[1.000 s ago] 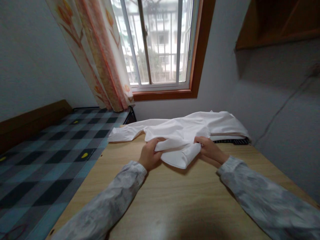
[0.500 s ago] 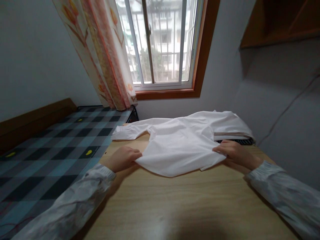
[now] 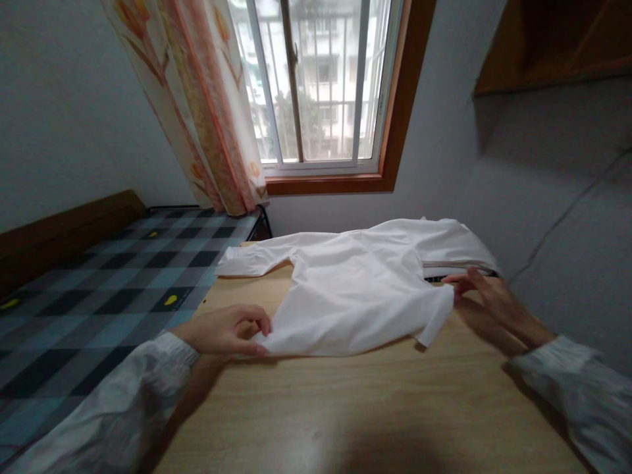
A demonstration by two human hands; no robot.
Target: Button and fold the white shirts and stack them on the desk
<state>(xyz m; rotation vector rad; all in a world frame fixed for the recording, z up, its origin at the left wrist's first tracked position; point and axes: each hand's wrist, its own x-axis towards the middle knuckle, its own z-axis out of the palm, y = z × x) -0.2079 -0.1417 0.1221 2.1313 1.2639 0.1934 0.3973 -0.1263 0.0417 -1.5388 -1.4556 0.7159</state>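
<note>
A white long-sleeved shirt (image 3: 355, 289) lies spread on a wooden table (image 3: 306, 408), its hem toward me. One sleeve stretches out to the left; at the right the cloth lies over a dark-edged stack that is mostly hidden. By the hem's left corner is my left hand (image 3: 224, 329), thumb and fingers apart, fingertips at the cloth's edge. My right hand (image 3: 494, 303) is just beside the hem's right corner, fingers parted and not closed round the fabric. A small flap of the hem turns out near that corner.
Left of the table stands a bed with a checked cover (image 3: 113, 283) and a wooden headboard (image 3: 74, 214). Behind are a floral curtain (image 3: 197, 105) and a barred window (image 3: 320, 85). A wooden shelf (image 3: 553, 52) hangs upper right, with a cable (image 3: 567, 210) along the wall.
Both hands have moved outward, the left also toward me, and their grip on the hem has opened. The hem lies wider and flatter, with its right corner further right.
</note>
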